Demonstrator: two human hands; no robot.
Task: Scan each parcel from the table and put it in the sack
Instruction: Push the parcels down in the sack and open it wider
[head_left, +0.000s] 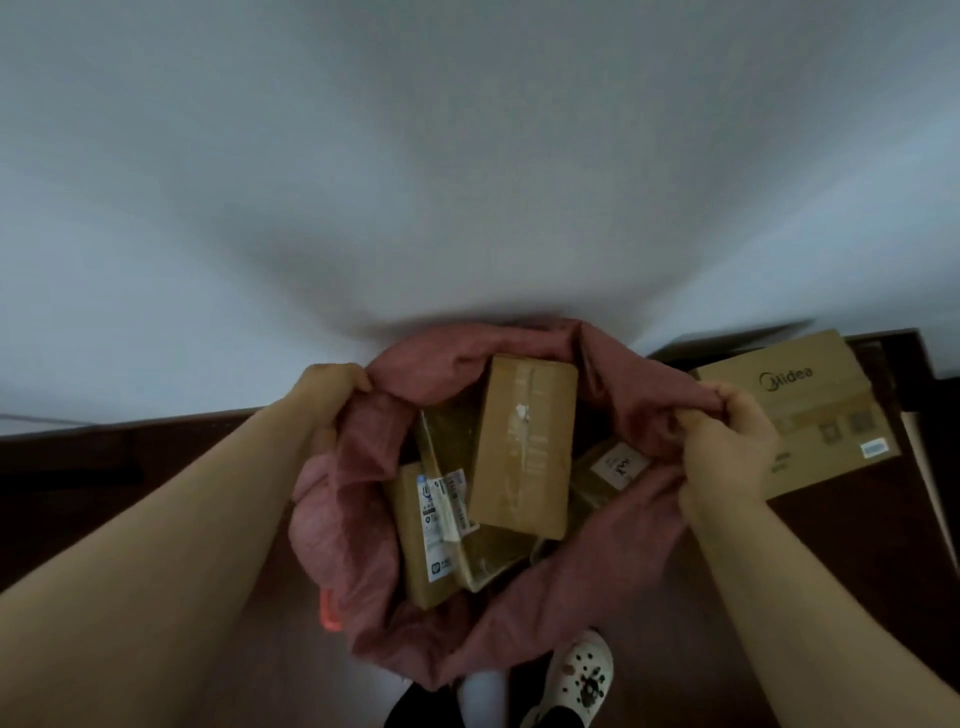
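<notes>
Dusty-pink woven sack (587, 587) is open at centre frame, mouth facing up, standing on the dark brown floor (857, 571) against the white wall (467, 156). Several parcels lie inside. A plain brown cardboard parcel with a clear tape strip (524, 447) sits on top, tilted. A brown parcel with a white printed shipping label (431, 530) is lower left, partly under it. A tape-wrapped brown parcel (447, 431) is wedged between the two. A parcel with a small white sticker (613, 467) is at right, mostly hidden by the sack fold.

Left hand (332, 384) has its grip closed on the sack rim, fabric bunched in the fingers. Right hand (727, 447) has its grip pinching the opposite rim, pulling the mouth wide.

A brown cardboard box printed "Midea" (810, 410) lies just right of the sack, partly behind the right hand. A white clog with charms (582, 675) is below the sack, cut off by the frame. An orange bit (330, 613) sits at the sack's left edge, too blurred to identify. Label text is unreadable.
</notes>
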